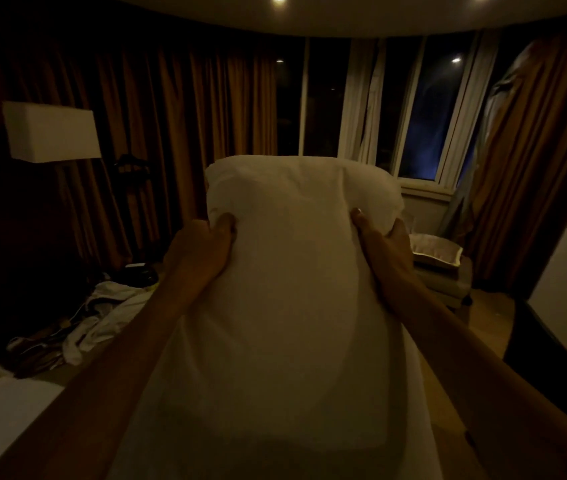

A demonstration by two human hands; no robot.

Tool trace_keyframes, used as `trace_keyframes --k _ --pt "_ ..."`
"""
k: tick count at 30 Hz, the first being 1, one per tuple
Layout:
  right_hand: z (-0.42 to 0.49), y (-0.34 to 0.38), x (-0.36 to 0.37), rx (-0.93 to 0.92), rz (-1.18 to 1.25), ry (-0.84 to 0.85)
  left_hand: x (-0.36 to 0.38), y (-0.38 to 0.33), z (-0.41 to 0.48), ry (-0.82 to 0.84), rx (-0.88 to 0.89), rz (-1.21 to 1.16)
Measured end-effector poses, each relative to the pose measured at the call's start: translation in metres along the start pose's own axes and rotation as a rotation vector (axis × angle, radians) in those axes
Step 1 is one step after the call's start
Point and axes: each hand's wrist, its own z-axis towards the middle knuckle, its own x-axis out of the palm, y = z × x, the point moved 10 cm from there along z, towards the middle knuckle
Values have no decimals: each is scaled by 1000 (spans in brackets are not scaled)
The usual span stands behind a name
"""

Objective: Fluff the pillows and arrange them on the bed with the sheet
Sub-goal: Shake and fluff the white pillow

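Dim curtained room with floor open beyond the bed's (1, 407) edge: one white pillow (289, 292), upright, gripped at its sides by left hand (202, 245) and right hand (381, 242).

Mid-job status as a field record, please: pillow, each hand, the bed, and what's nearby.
pillow: white pillow, held up in front of the camera, not on the bed
left hand: left hand grips the pillow's left edge
right hand: right hand grips the pillow's right edge
bed: white bed at lower left, partly in view
nearby: lamp left; crumpled cloth beyond the bed; armchair right
light: dim
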Motion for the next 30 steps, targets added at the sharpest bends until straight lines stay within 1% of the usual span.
trace_keyframes --k 8,17,25,30 --pt "86 -16 45 2 1 -20 56 6 93 34 13 -12" --pt "181 -32 101 23 22 -16 103 11 187 17 44 -32" --pt "285 -55 152 23 4 63 159 26 261 -87 -8 -55" --pt "357 -61 194 14 -9 169 189 35 312 -142 -72 -7"
